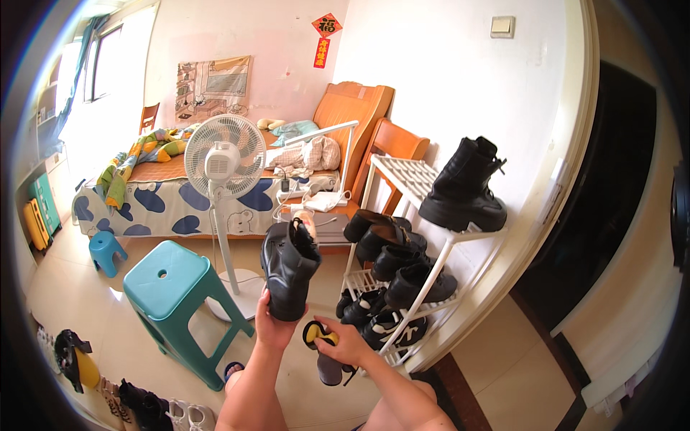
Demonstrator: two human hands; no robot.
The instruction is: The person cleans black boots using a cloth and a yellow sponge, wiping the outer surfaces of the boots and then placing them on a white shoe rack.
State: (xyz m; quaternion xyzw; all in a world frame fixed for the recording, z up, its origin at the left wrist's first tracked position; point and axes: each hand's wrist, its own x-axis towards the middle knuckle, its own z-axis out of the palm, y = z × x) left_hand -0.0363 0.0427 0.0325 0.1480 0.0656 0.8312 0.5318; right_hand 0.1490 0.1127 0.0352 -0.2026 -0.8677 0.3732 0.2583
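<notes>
My left hand [276, 323] grips a black leather ankle boot [288, 275] from below, around its heel, and holds it raised with the opening up. My right hand [347, 342] is closed on a small yellow and black object [318, 333], whose kind is partly hidden by the fingers. Just below that hand shows a dark grey rounded thing [330, 370], perhaps a shoe, with a dark strap or lace beside it. A similar black lace-up boot [463, 188] stands on top of the white shoe rack [439, 269] to the right.
Several dark shoes [407, 285] fill the rack's lower tiers. A teal plastic stool [167, 280] and a white standing fan [223, 161] stand ahead on the left. More footwear [143, 404] lines the lower left. Behind are a bed [161, 210] and a power strip [294, 193] with cables.
</notes>
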